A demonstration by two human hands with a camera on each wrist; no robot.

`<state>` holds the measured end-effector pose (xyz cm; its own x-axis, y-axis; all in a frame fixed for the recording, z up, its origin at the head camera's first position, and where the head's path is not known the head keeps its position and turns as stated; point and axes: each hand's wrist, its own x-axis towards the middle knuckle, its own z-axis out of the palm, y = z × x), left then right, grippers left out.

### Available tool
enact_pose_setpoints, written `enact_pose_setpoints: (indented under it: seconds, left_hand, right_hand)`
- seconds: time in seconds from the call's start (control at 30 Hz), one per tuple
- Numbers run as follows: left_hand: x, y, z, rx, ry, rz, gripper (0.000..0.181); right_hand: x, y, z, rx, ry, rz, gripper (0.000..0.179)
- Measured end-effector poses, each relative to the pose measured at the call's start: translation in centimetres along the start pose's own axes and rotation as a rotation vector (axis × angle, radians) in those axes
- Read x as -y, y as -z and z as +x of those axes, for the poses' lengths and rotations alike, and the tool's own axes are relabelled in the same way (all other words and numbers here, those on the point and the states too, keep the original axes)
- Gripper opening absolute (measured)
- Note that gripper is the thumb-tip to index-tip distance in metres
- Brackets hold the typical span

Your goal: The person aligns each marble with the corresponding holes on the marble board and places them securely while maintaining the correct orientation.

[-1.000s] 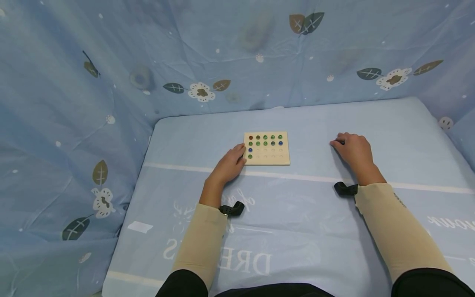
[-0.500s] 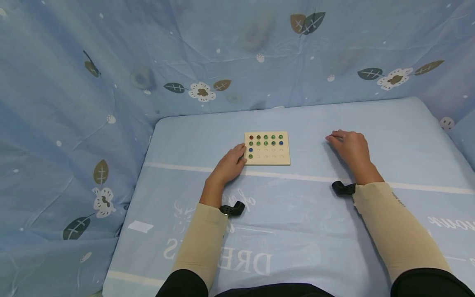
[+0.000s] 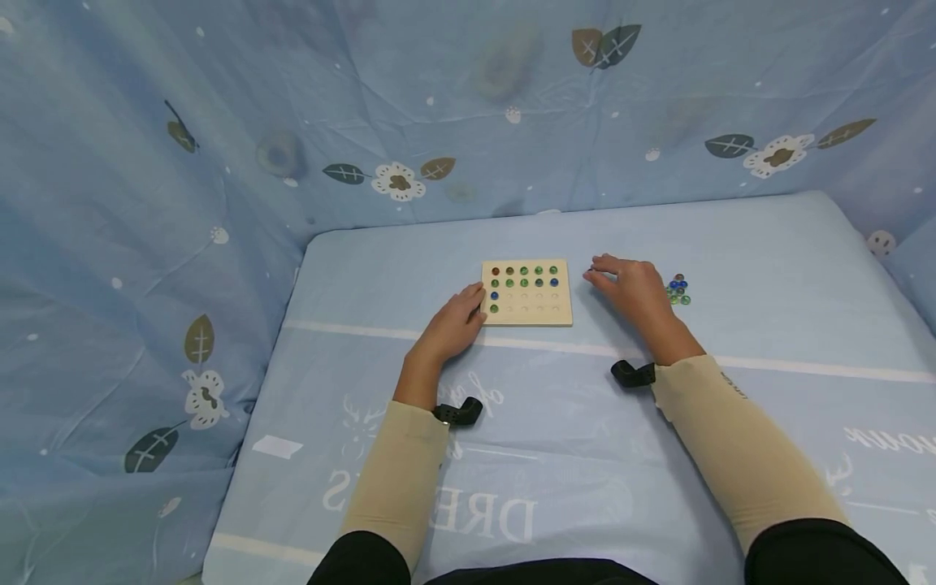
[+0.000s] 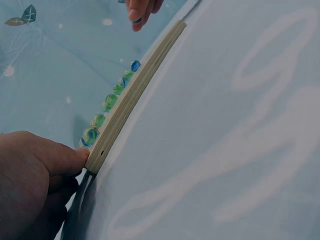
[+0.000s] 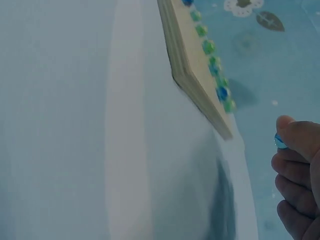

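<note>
A pale wooden board [image 3: 537,310] with rows of round hollows lies flat. Glass marbles [image 3: 523,283], mostly green with some blue and one reddish-brown, sit in its two far rows and down its left column. At its left edge, my left hand [image 3: 455,321] holds the board, thumb by the near corner, as the left wrist view also shows. My right hand [image 3: 630,291] is above the surface, right of the board. Between its thumb and index finger it pinches a blue-tinted marble [image 5: 280,141].
Loose green and blue marbles [image 3: 678,288] lie in a small cluster just right of my right hand. A pale blue printed cloth [image 3: 585,455] covers the table, and a patterned fabric wall [image 3: 468,106] rises behind it. A white patch [image 3: 276,446] lies at left.
My right hand was over the marble cluster and has moved left toward the board with a marble in its fingertips, uncovering the cluster. My left hand and the board have stayed put.
</note>
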<state>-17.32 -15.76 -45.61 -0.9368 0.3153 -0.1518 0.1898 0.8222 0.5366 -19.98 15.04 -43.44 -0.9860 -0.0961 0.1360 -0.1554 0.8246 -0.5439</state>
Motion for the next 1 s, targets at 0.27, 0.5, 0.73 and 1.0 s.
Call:
enact_pose_setpoints:
  seconds: [0.27,0.5,0.73,1.0]
  left_hand:
    - [0.1,0.0,0.0,0.0,-0.002,-0.002,0.054]
    - [0.2,0.0,-0.1,0.01,0.005,-0.004,0.054]
    - [0.2,-0.1,0.0,0.008,0.005,0.011,0.054]
    - [0.2,-0.1,0.1,0.017,-0.002,0.03,0.054]
  right_hand:
    - [2.5,-2.1,0.2,0.033,0.066,0.047,0.038]
    - [4.4,-3.7,0.3,0.039,0.148,0.052,0.036]
    - [5.6,-5.5,0.3,0.046,0.253,0.001,0.034]
    - [6.8,-6.4,0.5,0.077,0.298,-0.041,0.034]
